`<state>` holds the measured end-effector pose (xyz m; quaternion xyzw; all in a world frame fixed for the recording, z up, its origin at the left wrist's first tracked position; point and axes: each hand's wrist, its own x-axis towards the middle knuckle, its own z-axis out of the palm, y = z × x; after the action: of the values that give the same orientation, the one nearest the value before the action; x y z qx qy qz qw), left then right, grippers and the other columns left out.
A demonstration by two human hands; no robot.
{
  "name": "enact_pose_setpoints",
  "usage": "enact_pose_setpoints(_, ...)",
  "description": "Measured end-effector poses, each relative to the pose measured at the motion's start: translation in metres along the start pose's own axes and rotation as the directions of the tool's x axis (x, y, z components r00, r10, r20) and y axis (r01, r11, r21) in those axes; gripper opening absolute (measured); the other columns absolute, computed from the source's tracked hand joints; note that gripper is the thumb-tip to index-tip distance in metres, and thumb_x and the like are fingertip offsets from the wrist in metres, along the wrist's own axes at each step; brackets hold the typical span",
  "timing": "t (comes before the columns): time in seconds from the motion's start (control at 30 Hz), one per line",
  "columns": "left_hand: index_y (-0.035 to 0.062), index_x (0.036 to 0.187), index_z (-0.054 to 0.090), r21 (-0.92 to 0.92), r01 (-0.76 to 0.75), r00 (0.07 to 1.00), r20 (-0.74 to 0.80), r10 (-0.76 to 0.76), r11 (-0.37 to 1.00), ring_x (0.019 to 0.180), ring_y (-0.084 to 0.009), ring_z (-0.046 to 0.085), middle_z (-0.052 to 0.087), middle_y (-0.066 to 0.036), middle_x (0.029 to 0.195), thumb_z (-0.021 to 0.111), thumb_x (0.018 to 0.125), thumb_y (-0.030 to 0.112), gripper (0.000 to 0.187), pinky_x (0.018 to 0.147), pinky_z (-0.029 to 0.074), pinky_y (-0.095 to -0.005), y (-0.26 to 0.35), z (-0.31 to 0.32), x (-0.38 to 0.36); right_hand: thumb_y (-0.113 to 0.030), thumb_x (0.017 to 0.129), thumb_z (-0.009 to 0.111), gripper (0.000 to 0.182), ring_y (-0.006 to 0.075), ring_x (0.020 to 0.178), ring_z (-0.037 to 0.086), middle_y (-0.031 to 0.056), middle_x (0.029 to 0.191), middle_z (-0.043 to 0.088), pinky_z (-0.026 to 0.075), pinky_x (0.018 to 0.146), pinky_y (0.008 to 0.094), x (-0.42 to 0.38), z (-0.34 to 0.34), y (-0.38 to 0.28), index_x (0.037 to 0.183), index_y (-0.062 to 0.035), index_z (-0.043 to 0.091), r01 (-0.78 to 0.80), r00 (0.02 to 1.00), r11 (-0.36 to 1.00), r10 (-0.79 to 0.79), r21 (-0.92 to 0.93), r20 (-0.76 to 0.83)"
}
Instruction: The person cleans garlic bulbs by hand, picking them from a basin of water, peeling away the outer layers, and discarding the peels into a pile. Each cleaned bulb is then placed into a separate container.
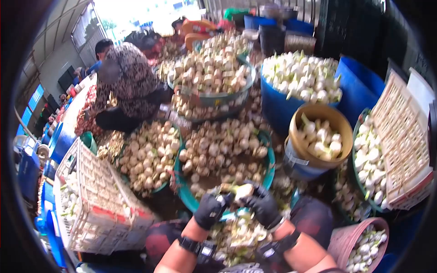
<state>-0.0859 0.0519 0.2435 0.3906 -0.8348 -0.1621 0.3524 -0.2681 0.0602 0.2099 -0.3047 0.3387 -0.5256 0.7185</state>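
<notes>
Both gloved hands — left hand (210, 210), right hand (264, 207) — closed around 1 garlic bulb (241, 191), held over the green basin (270, 174) just beyond, so trimmings drop below.

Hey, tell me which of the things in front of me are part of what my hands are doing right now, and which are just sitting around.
In hand:
- left hand and right hand, both gloved, holding one bulb
- teal basin of unpeeled bulbs just beyond
- pile of peelings below the hands

Lying about:
- blue barrel of white bulbs
- yellow bucket
- white crate
- pink basket
- a person crouching nearby
</notes>
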Motion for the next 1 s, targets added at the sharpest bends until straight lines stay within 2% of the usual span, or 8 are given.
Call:
enact_pose_setpoints(0.33,-0.0058,0.109,0.057,-0.457,0.271,0.959,0.052,-0.279,0.847,0.082,-0.0168,0.063,0.064,-0.011,0.099,0.055,0.09,0.012,0.025,0.074,0.05,-0.0297,0.01,0.01,0.0,0.001,0.079,0.066,0.055,0.0152,0.095,0.061,0.0095,0.107,0.061,0.051,0.084,0.0294,-0.006,0.005,-0.02,0.13,0.0,0.043,-0.008,1.0,1.0,0.009,-0.027,0.016)
enact_pose_setpoints(0.43,-0.0039,0.103,0.062,-0.544,0.596,0.787,0.25,-0.564,0.591,0.082,-0.0166,0.063,0.066,-0.008,0.091,0.06,0.086,0.009,0.022,0.074,0.05,-0.0286,-0.001,0.02,-0.008,-0.005,0.084,0.064,0.052,0.0155,0.094,0.06,0.0095,0.108,0.06,0.051,0.084,0.0282,-0.007,0.003,-0.018,0.13,0.0003,0.042,-0.019,0.999,0.999,0.02,-0.031,0.03)
enact_pose_setpoints(0.6,-0.0001,0.097,0.065,-0.814,0.553,0.71,0.347,-0.613,0.179,0.079,-0.0112,0.062,0.067,-0.004,0.09,0.063,0.081,0.002,0.017,0.07,0.05,-0.0276,0.004,0.017,-0.006,-0.031,0.094,0.052,0.043,0.0191,0.088,0.063,0.0096,0.102,0.059,0.054,0.065,0.0314,-0.011,-0.005,-0.007,0.125,-0.0017,0.047,-0.244,0.969,0.954,0.233,0.177,0.081)
enact_pose_setpoints(0.73,0.0024,0.097,0.067,-0.632,0.619,0.732,0.25,-0.634,0.466,0.079,-0.0125,0.062,0.067,-0.004,0.09,0.061,0.077,-0.002,0.021,0.071,0.05,-0.028,0.005,0.021,-0.015,-0.04,0.092,0.047,0.043,0.0208,0.069,0.063,0.0131,0.087,0.065,0.048,0.052,0.0268,-0.009,-0.014,-0.01,0.108,-0.0012,0.057,-0.565,0.825,0.757,0.505,0.328,0.255)
enact_pose_setpoints(0.8,0.0053,0.097,0.067,-0.094,0.266,0.959,0.127,-0.253,0.96,0.082,-0.0168,0.063,0.068,-0.006,0.09,0.063,0.075,-0.001,0.023,0.073,0.049,-0.0283,0.01,0.015,-0.011,-0.04,0.09,0.048,0.043,0.0206,0.052,0.061,0.0141,0.075,0.066,0.045,0.041,0.0272,-0.018,-0.002,-0.022,0.102,-0.0004,0.06,-0.635,0.769,0.752,0.594,0.176,0.237)
enact_pose_setpoints(0.87,0.0074,0.097,0.068,-0.075,0.328,0.932,0.186,-0.31,0.942,0.087,-0.02,0.063,0.067,-0.009,0.091,0.063,0.074,0.001,0.024,0.076,0.049,-0.029,0.016,0.016,-0.012,-0.037,0.088,0.052,0.041,0.0206,0.062,0.063,0.0146,0.083,0.067,0.05,0.049,0.0279,-0.021,-0.006,-0.02,0.102,-0.0001,0.06,-0.621,0.776,0.773,0.583,0.132,0.24)
enact_pose_setpoints(0.93,0.0047,0.101,0.065,-0.479,0.466,0.874,0.119,-0.471,0.744,0.088,-0.018,0.063,0.067,-0.007,0.094,0.062,0.08,0.003,0.022,0.077,0.049,-0.0288,0.003,0.029,-0.027,-0.035,0.086,0.055,0.04,0.0204,0.069,0.064,0.0143,0.086,0.066,0.052,0.055,0.0284,-0.022,-0.002,-0.019,0.104,0.0,0.059,-0.628,0.775,0.752,0.581,0.2,0.247)
enact_pose_setpoints(1.0,0.0,0.113,0.059,-0.9,0.409,0.771,0.251,-0.586,0.152,0.088,-0.0163,0.062,0.064,-0.006,0.098,0.058,0.086,0.008,0.028,0.078,0.049,-0.0282,-0.007,0.035,-0.038,-0.033,0.084,0.059,0.04,0.0202,0.075,0.065,0.0141,0.09,0.065,0.054,0.061,0.029,-0.018,-0.004,-0.019,0.107,0.0001,0.057,-0.623,0.781,0.737,0.571,0.262,0.253)
